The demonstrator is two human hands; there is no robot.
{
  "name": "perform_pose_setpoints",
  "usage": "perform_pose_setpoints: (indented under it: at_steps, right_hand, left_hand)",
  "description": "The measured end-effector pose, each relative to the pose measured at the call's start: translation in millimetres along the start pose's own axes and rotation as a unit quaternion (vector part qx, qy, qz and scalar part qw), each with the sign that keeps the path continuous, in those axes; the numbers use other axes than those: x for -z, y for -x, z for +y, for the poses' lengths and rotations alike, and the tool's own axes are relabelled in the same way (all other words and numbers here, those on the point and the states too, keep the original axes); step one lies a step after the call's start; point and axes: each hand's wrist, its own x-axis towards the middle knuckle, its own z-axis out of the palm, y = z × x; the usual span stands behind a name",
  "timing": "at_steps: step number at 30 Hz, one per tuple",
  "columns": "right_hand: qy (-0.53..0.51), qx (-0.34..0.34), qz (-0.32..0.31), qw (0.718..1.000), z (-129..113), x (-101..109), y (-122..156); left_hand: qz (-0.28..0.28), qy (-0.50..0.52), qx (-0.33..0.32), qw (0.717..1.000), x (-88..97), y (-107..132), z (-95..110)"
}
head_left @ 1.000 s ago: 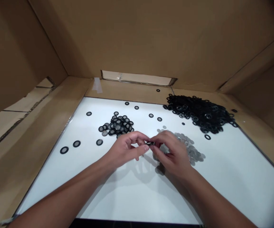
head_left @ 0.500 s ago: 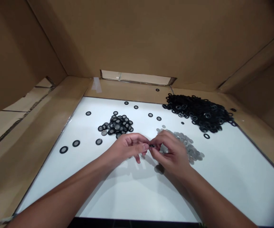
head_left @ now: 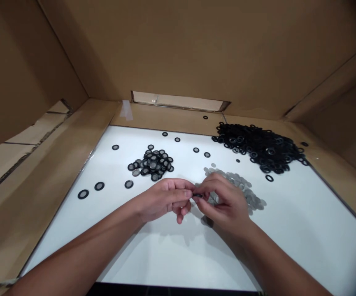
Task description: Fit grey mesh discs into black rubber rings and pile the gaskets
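Between my two hands a black ring (head_left: 197, 195) is pinched, seen nearly edge-on; whether a disc sits in it I cannot tell. My left hand (head_left: 170, 200) grips its left side with thumb and forefinger, the other fingers curled below. On its right side, the fingertips of my right hand (head_left: 222, 201) are closed on the same ring. Under and behind my right hand spreads a pile of thin grey mesh discs (head_left: 253, 200). Beyond my left hand lies a heap of black rings with grey discs in their centres (head_left: 153, 164).
A large mound of plain black rings (head_left: 254, 144) covers the back right corner of the white board (head_left: 165, 259). Single disc-filled rings (head_left: 99, 186) lie scattered at the left and back. Cardboard walls (head_left: 178, 49) enclose the board on the left, back and right.
Both hands have come slightly down and nearer with the ring between them. My left hand's lower fingers have curled in more. The piles look the same.
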Motion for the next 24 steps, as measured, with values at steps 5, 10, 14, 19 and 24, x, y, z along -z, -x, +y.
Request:
perform_pose_setpoints:
  at_steps: [5,10,14,19,24]
  right_hand:
    - [-0.070,-0.104,-0.005,0.992,2.5,0.0,0.8]
    - [-0.242,-0.298,-0.009,0.923,4.6,-1.7,0.7]
    - [-0.337,-0.402,0.025,0.851,6.6,-5.7,0.6]
    - [-0.397,-0.444,0.059,0.801,4.8,-12.3,-2.3]
    - [-0.380,-0.449,0.061,0.806,5.7,-13.6,0.2]
  left_hand:
    - [0.015,0.008,-0.009,1.000,0.2,0.2,-0.7]
    - [0.060,-0.057,-0.049,0.995,-0.6,-0.4,-3.8]
    - [0.123,-0.170,-0.101,0.973,-3.3,-0.7,-3.6]
    - [0.145,-0.234,-0.115,0.955,-5.3,-0.6,-3.4]
    - [0.180,-0.254,-0.105,0.944,-6.7,-1.7,-7.1]
